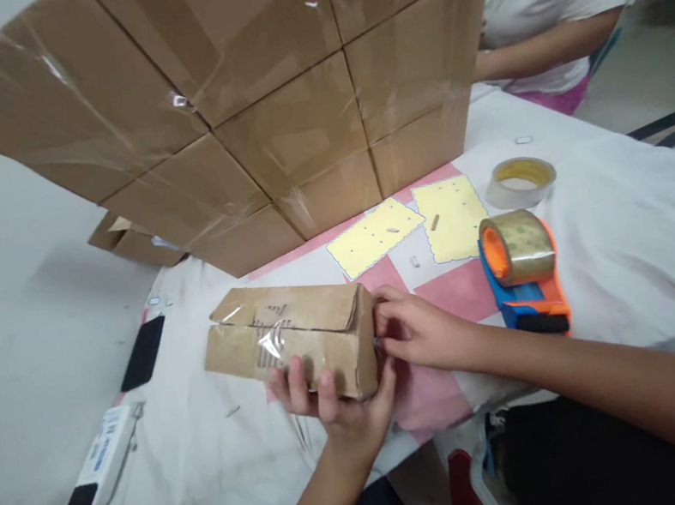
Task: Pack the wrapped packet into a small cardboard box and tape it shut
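Note:
A small brown cardboard box [320, 299] with dark print and shiny clear tape on its top lies tilted on the cloth-covered table. My left hand [343, 399] wraps round its near right corner, fingers on the front and top, thumb by the end face. At that right end my right hand [406, 327] has its fingers bent together against the end face; whatever they pinch there is hidden. To the right stands a blue and orange tape dispenser [533, 305] carrying a roll of brown tape [523, 246].
Taped cardboard boxes [291, 139] form a tall stack behind. Two yellow sheets [452, 215], a clear tape roll [521, 181], a black phone-like slab [143, 354] and a white power strip [106, 450] lie around. Another person's arm [557, 53] is at the back right.

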`<state>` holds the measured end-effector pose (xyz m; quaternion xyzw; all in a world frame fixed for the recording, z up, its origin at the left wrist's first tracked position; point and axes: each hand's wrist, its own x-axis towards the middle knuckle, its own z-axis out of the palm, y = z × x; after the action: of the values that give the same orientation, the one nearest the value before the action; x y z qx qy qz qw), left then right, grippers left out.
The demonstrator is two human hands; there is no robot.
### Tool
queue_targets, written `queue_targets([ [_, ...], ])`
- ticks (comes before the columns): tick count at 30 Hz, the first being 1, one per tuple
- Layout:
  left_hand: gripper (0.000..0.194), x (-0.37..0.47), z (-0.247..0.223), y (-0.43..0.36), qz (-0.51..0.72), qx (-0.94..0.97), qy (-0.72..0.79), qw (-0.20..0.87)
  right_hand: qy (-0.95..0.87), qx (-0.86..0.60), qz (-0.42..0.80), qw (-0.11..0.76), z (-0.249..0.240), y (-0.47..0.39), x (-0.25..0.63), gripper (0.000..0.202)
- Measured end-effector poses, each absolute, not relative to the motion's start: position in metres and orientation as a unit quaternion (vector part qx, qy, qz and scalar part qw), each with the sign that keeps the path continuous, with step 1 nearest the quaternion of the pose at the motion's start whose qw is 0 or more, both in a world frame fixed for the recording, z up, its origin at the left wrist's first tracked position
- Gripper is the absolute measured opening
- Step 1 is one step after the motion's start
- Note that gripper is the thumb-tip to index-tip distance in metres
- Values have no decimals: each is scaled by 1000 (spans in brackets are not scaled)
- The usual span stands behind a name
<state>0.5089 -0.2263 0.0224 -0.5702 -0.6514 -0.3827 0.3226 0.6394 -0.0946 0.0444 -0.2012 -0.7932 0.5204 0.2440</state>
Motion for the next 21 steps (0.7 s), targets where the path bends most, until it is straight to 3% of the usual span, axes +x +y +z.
queue_targets([
  [6,95,507,18,-222,-407,-559,-638,339,-820,-174,492,236,41,-91,640,21],
  [21,85,510,24,-219,-411,-553,-653,314,-796,-175,528,240,42,-86,636,18],
])
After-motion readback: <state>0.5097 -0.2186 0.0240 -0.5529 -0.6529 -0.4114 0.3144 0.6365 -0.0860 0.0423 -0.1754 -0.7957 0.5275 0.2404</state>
